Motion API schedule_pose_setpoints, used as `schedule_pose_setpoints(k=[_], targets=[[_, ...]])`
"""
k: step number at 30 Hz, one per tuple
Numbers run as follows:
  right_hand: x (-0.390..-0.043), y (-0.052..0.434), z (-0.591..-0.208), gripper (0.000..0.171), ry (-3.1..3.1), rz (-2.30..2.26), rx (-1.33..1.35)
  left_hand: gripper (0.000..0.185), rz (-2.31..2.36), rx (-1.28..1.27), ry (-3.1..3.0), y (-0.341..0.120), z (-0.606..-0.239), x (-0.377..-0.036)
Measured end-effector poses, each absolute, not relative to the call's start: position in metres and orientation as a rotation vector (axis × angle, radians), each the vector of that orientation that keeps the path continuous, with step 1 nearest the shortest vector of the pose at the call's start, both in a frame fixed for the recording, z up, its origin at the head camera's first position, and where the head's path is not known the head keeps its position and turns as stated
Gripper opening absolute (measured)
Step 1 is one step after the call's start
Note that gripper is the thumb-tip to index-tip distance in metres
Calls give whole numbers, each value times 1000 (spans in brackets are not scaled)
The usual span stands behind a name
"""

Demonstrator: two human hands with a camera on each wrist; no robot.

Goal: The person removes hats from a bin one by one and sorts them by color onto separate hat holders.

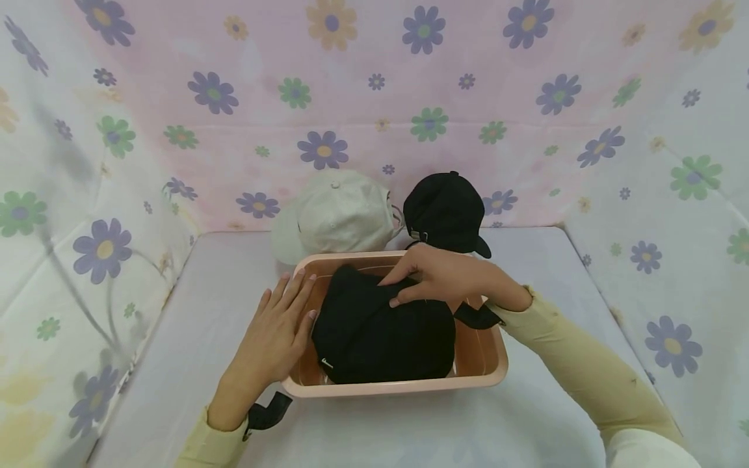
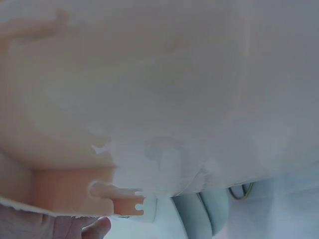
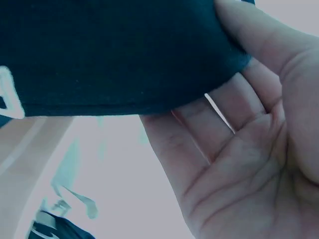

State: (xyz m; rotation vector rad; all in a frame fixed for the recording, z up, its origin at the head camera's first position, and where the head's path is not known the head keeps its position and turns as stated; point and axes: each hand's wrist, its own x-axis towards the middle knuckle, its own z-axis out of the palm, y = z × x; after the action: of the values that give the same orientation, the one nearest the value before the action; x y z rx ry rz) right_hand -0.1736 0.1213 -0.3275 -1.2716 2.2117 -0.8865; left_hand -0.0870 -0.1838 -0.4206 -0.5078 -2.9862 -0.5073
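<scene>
Left sleeve (image 1: 216, 445): yellow, behind the left grip (image 1: 272, 338); the forearm slants forward and inward.
Left grip: fingers straight, slightly spread, holding nothing, laid along the tub's left side with the thumb near the cap; a light, even press here should steady the tub better than a squeeze.
Tub (image 1: 398, 389): pink, on the surface (image 1: 193, 325), just right of the left grip, its near rim on the camera side of the right grip (image 1: 441, 276).
Black cap (image 1: 380, 338): inside the tub, between the left grip and the tub's right end, partly under the right grip; its soft cloth would probably crease if pushed hard.
Right grip: narrow, thumb and fingers on either side of the cap's edge; the arm reaches over the tub's right end, fingers pointing left. A light pinch with the wrist held high should manage the cloth without dragging the tub.
Second black cap (image 1: 445, 208): just beyond the right grip; knuckles are best kept off it.
Pale cap (image 1: 345, 211): beyond and left of the right grip.
</scene>
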Motion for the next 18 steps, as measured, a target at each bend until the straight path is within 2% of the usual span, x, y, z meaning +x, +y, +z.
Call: schedule_pose_setpoints(k=[12,18], targets=[[-169,165,-254,36,2270,-1016,-1410,57,-531,-519,-2977,-183,-420,-85],[-181,197,-228,37,2422,-1099,-1499,58,-526,-528,-2979,-184,-420,-86]])
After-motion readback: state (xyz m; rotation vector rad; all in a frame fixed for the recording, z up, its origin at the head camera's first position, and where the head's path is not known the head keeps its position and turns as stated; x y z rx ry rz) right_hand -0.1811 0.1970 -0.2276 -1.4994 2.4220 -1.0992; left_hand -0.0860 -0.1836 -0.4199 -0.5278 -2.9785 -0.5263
